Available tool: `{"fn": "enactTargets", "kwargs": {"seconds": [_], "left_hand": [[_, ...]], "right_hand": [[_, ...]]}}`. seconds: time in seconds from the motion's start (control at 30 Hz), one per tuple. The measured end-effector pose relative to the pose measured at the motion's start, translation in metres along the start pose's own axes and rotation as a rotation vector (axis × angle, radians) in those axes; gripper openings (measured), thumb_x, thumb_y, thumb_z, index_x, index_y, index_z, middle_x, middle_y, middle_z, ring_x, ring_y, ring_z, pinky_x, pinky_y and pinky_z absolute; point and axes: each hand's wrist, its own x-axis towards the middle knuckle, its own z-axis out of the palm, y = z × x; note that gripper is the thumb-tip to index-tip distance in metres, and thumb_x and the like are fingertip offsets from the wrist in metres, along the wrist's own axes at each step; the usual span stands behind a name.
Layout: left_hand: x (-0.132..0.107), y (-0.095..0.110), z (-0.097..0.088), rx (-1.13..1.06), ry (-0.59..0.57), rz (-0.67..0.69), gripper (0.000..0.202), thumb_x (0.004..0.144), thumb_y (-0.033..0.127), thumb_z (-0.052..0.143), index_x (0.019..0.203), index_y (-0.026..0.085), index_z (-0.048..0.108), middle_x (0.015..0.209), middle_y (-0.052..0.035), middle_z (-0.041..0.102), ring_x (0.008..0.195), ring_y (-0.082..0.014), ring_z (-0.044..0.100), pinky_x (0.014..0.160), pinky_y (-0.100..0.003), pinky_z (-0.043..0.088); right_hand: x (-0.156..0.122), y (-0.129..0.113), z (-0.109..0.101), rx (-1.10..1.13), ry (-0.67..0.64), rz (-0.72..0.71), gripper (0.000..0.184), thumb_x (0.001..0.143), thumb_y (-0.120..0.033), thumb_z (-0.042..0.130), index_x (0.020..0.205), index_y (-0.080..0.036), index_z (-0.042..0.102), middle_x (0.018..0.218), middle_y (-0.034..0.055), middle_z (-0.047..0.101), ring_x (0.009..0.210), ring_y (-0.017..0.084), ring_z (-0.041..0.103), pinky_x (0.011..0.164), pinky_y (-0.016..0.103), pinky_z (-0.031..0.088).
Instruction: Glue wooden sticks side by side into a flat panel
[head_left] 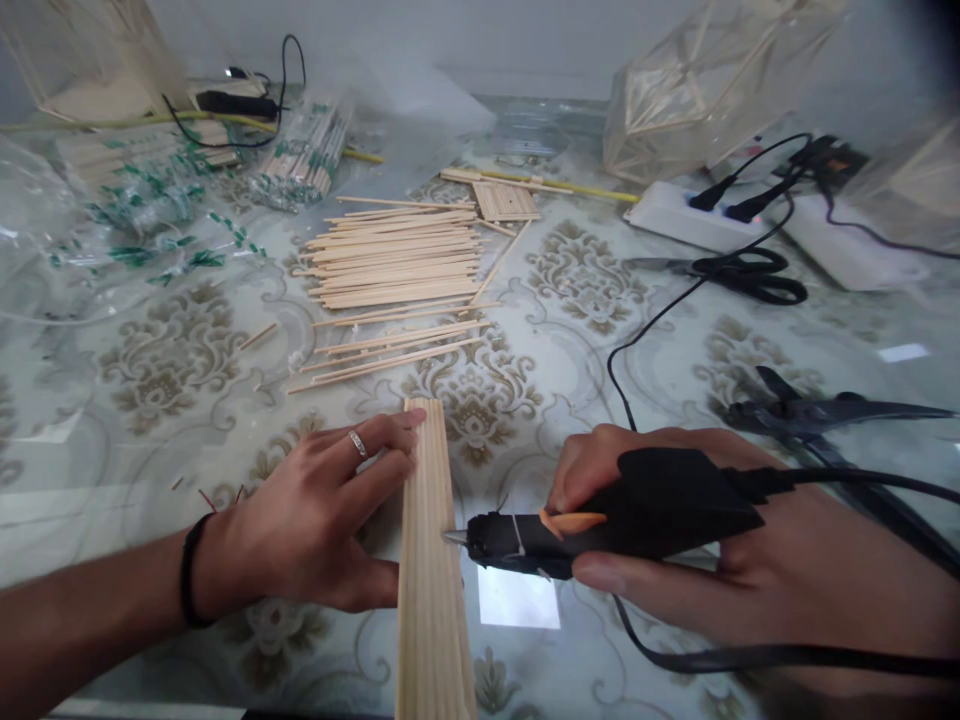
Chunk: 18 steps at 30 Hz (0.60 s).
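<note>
Left hand (pixel 315 520) flat on the wood panel (pixel 433 600), right hand (pixel 675 545) wrapped round the glue gun (pixel 600 520), tip at the panel's right edge. Between the two grips: narrow gap, filled by the panel. Just beyond both grips: bare table (pixel 540 420), open lane. Past that, loose sticks (pixel 390 355), then a bigger stack (pixel 397 260). Left of the left grip: open glass out to the plastic bags (pixel 112 230). Right of the gun grip: cutters (pixel 817 412) lie close. Black cord (pixel 637 350) curls ahead toward scissors (pixel 750 275) and power strip (pixel 675 215). Cord loop (pixel 750 657) crosses below the right hand.
</note>
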Motion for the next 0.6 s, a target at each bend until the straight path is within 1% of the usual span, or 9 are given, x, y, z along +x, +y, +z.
{"fn": "enactTargets", "kwargs": {"seconds": [0.13,0.23,0.33,0.4,0.47,0.53,0.6], "left_hand": [[-0.0009,-0.0006,0.0001,0.028,0.002,0.000,0.064,0.085,0.060,0.080,0.123,0.015,0.054,0.118,-0.0195,0.076,0.120,-0.0380,0.078,0.084,-0.041,0.074],[-0.0001,-0.0011,0.0004,0.011,0.008,-0.001,0.061,0.086,0.058,0.081,0.122,0.016,0.055,0.115,-0.0192,0.077,0.119,-0.0380,0.078,0.081,-0.041,0.074],[0.0011,-0.0010,0.0001,0.001,0.004,0.010,0.061,0.087,0.056,0.080,0.123,0.014,0.054,0.115,-0.0196,0.076,0.117,-0.0380,0.079,0.082,-0.040,0.074],[0.0014,-0.0008,0.0000,0.004,0.003,0.004,0.062,0.088,0.059,0.079,0.124,0.016,0.054,0.116,-0.0190,0.076,0.117,-0.0383,0.079,0.082,-0.042,0.074],[0.0011,-0.0007,0.0002,-0.001,0.012,-0.018,0.063,0.086,0.062,0.079,0.125,0.019,0.053,0.116,-0.0175,0.077,0.117,-0.0385,0.079,0.079,-0.043,0.074],[0.0007,-0.0006,0.0005,-0.012,0.020,-0.024,0.063,0.085,0.063,0.080,0.125,0.021,0.053,0.115,-0.0170,0.077,0.114,-0.0377,0.080,0.075,-0.041,0.074],[0.0007,-0.0005,0.0006,-0.009,0.016,-0.019,0.060,0.086,0.059,0.080,0.123,0.020,0.054,0.114,-0.0167,0.077,0.113,-0.0357,0.081,0.074,-0.038,0.073]], "right_hand": [[-0.0017,0.0010,0.0004,0.001,-0.004,0.008,0.018,0.090,-0.042,0.076,0.083,-0.027,0.069,0.074,-0.0003,0.072,0.061,0.019,0.068,0.058,0.034,0.052],[-0.0019,0.0013,0.0007,0.002,0.006,0.000,0.017,0.089,-0.041,0.077,0.082,-0.027,0.069,0.075,0.0005,0.073,0.063,0.020,0.069,0.059,0.034,0.051],[-0.0014,0.0009,0.0005,0.000,-0.006,0.001,0.018,0.091,-0.041,0.075,0.081,-0.026,0.069,0.074,0.0002,0.072,0.061,0.019,0.067,0.059,0.033,0.052],[-0.0010,0.0001,0.0001,-0.006,-0.021,0.000,0.018,0.092,-0.040,0.074,0.083,-0.026,0.069,0.073,-0.0007,0.071,0.060,0.017,0.066,0.058,0.032,0.052],[-0.0007,-0.0009,-0.0002,-0.016,-0.030,-0.012,0.019,0.093,-0.041,0.073,0.083,-0.026,0.068,0.072,-0.0010,0.070,0.059,0.016,0.065,0.058,0.031,0.051],[-0.0005,-0.0017,-0.0003,-0.024,-0.036,-0.024,0.020,0.094,-0.041,0.071,0.082,-0.026,0.068,0.072,-0.0008,0.069,0.059,0.016,0.064,0.057,0.031,0.050],[-0.0005,-0.0019,-0.0001,-0.020,-0.037,-0.023,0.020,0.094,-0.041,0.071,0.082,-0.026,0.067,0.072,-0.0007,0.069,0.059,0.016,0.064,0.057,0.032,0.051]]}}
